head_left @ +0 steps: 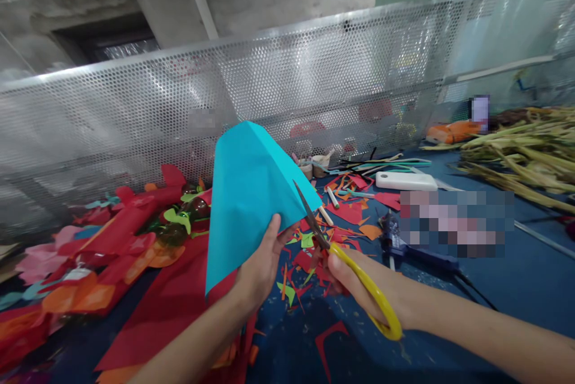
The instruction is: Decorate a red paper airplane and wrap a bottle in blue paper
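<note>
The left hand (265,249) is gripping a blue sheet (247,198) above a table (516,294) littered with paper scraps (345,212), while the right hand (342,275) is grasping yellow-handled scissors (347,257) at its edge.

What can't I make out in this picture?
Head view:
Left hand: some fingertips hidden by the blue sheet.
Pinkish thing near the dark blue tool: masked by pixelation.
Red sheet: partly covered by the left forearm.
Beyond the mesh panel: blurred, seen only through small holes.
</note>
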